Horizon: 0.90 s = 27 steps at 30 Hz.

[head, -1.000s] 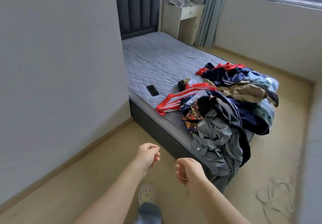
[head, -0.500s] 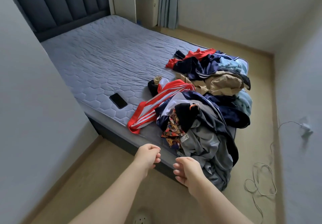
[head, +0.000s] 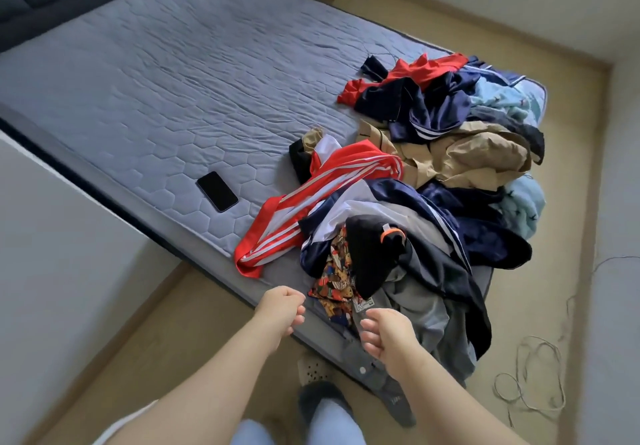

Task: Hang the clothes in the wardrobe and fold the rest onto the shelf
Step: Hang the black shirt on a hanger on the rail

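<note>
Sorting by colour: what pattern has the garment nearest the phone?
The garment is red with white stripes; the head view shows it best.

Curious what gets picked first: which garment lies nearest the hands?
The grey shirt draped over the mattress edge, beside the right hand; red striped jacket and tan garment lie farther.

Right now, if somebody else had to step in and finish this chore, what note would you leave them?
Left hand: loosely curled, empty, at the mattress edge.
Right hand: loosely curled above the grey buttoned shirt, with no grip on it that I can see.
Things: jumbled pile of coloured clothes on the near right corner of the grey quilted mattress; the shirt droops over the edge. Black phone lies left of the pile.
Done: nothing hung or folded, by the look of it.
Left: everything. Wardrobe and shelf are out of view.
</note>
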{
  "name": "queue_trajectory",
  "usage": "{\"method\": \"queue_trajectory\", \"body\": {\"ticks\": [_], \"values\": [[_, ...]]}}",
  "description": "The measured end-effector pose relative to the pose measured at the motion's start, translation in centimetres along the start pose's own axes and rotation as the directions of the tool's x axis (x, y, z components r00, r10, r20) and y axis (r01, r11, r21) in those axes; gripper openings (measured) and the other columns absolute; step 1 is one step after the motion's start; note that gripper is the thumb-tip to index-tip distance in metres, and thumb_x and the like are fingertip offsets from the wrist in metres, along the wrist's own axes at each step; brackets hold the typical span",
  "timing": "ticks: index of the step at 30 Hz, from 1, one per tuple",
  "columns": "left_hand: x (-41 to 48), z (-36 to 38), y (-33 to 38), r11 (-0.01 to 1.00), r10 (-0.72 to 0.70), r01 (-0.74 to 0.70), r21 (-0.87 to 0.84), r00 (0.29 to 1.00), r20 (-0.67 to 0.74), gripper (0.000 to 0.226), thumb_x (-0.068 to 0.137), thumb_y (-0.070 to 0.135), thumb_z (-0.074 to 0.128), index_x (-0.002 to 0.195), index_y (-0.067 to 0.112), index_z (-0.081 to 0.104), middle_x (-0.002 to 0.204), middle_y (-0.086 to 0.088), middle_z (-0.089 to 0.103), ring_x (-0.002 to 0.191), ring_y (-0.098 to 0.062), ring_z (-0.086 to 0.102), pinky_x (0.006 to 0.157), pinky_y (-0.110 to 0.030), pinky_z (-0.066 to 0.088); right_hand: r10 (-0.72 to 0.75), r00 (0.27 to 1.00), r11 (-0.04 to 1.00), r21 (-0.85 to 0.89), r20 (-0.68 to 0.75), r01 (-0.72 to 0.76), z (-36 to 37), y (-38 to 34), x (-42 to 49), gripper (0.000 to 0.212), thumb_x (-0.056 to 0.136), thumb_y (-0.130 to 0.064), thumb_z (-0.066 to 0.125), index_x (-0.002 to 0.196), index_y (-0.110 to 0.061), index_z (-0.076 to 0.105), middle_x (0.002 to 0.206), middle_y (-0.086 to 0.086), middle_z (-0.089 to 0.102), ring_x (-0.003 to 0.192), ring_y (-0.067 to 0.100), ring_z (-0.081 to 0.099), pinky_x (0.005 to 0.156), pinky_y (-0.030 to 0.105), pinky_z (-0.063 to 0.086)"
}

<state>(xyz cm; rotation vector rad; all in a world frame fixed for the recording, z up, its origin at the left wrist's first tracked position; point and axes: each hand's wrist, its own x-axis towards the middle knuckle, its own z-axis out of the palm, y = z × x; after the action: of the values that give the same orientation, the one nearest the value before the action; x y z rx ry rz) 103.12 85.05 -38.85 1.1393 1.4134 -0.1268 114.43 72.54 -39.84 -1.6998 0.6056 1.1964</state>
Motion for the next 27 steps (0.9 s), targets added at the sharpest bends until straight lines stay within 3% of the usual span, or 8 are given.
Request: {"method": "queue_trajectory", "body": {"ticks": [3, 10, 12, 14, 16, 21, 24, 27], "values": [[2.5, 1.9, 2.5, 1.000, -0.026, 0.026, 0.002, 0.999, -0.020, 0.016, 0.095, 0.015, 0.043, 0.095, 0.012, 0.058, 0.078, -0.002, 0.056, 0.065, -0.013, 0.051, 0.054, -0.021, 0.039, 0.068, 0.997, 0.998, -0.013, -0.032, -0.069, -0.8, -3.0, 3.3, 0.031, 0.094, -0.005, 0.039, 0.064, -0.015, 0.036, 0.045, -0.002, 0.031, 0.030, 0.009, 0.021, 0.036, 0.015, 0.017], [7.4, 7.6, 6.6, 0.998, -0.050, 0.049, 0.043, 0.998, 0.036, 0.017, 0.096, 0.017, 0.045, 0.102, 0.014, 0.060, 0.078, -0.001, 0.058, 0.061, -0.010, 0.048, 0.050, -0.018, 0.039, -0.038, 0.990, 0.994, -0.110, -0.139, 0.022, -1.9, -7.9, 9.5, 0.017, 0.092, -0.007, 0.040, 0.078, -0.015, 0.046, 0.071, 0.003, 0.043, 0.050, 0.014, 0.035, 0.038, 0.020, 0.030], [8.9, 8.9, 7.6, 0.996, -0.046, 0.041, 0.077, 0.996, 0.070, 0.017, 0.095, 0.017, 0.045, 0.102, 0.016, 0.061, 0.079, -0.001, 0.058, 0.061, -0.010, 0.049, 0.049, -0.017, 0.039, -0.103, 0.981, 0.986, -0.147, -0.165, 0.079, -1.9, -9.0, 10.5, 0.010, 0.094, -0.011, 0.042, 0.098, -0.018, 0.048, 0.083, 0.002, 0.051, 0.062, 0.017, 0.048, 0.049, 0.024, 0.041], [10.5, 10.2, 8.3, 0.992, -0.025, 0.012, 0.124, 0.994, 0.108, 0.014, 0.094, 0.018, 0.046, 0.097, 0.020, 0.060, 0.083, 0.000, 0.059, 0.065, -0.010, 0.053, 0.053, -0.019, 0.044, -0.160, 0.971, 0.978, -0.165, -0.175, 0.131, -2.0, -9.9, 11.7, 0.024, 0.094, -0.012, 0.045, 0.115, -0.022, 0.044, 0.097, 0.004, 0.055, 0.076, 0.021, 0.052, 0.064, 0.030, 0.048], [11.5, 11.2, 8.7, 0.979, 0.020, -0.045, 0.198, 0.991, 0.131, 0.008, 0.092, 0.021, 0.050, 0.095, 0.025, 0.057, 0.095, 0.001, 0.059, 0.079, -0.012, 0.058, 0.069, -0.027, 0.052, -0.232, 0.955, 0.952, -0.247, -0.184, 0.184, -1.9, -10.5, 12.6, 0.045, 0.091, -0.010, 0.047, 0.133, -0.022, 0.038, 0.123, 0.009, 0.051, 0.091, 0.023, 0.051, 0.082, 0.039, 0.050], [14.3, 14.8, 8.8, 0.917, 0.117, -0.199, 0.346, 0.963, 0.242, 0.069, 0.083, 0.028, 0.065, 0.140, 0.027, 0.027, 0.139, -0.002, 0.032, 0.122, -0.023, 0.041, 0.089, -0.031, 0.039, -0.404, 0.902, 0.739, -0.636, -0.154, 0.223, -2.0, -10.9, 15.4, 0.073, 0.083, -0.014, 0.058, 0.146, -0.027, 0.022, 0.149, 0.005, 0.026, 0.123, 0.032, 0.043, 0.099, 0.040, 0.039], [15.7, 16.9, 9.0, 0.911, 0.143, -0.213, 0.354, 0.966, 0.215, 0.091, 0.078, 0.035, 0.068, 0.146, 0.030, 0.008, 0.149, -0.002, 0.013, 0.132, -0.026, 0.030, 0.100, -0.037, 0.034, -0.396, 0.905, 0.660, -0.733, -0.155, 0.163, -1.9, -10.6, 17.2, 0.073, 0.083, -0.022, 0.059, 0.146, -0.030, 0.021, 0.146, 0.002, 0.033, 0.124, 0.034, 0.038, 0.097, 0.041, 0.036], [16.7, 18.3, 9.0, 0.888, 0.154, -0.171, 0.427, 0.985, 0.076, 0.086, 0.082, 0.040, 0.062, 0.146, 0.030, 0.005, 0.150, -0.002, 0.013, 0.129, -0.029, 0.031, 0.098, -0.041, 0.034, -0.370, 0.914, 0.622, -0.775, -0.163, 0.113, -1.6, -10.7, 18.4, 0.057, 0.086, -0.022, 0.052, 0.139, -0.028, 0.032, 0.131, 0.005, 0.051, 0.118, 0.031, 0.041, 0.093, 0.039, 0.036]]}}
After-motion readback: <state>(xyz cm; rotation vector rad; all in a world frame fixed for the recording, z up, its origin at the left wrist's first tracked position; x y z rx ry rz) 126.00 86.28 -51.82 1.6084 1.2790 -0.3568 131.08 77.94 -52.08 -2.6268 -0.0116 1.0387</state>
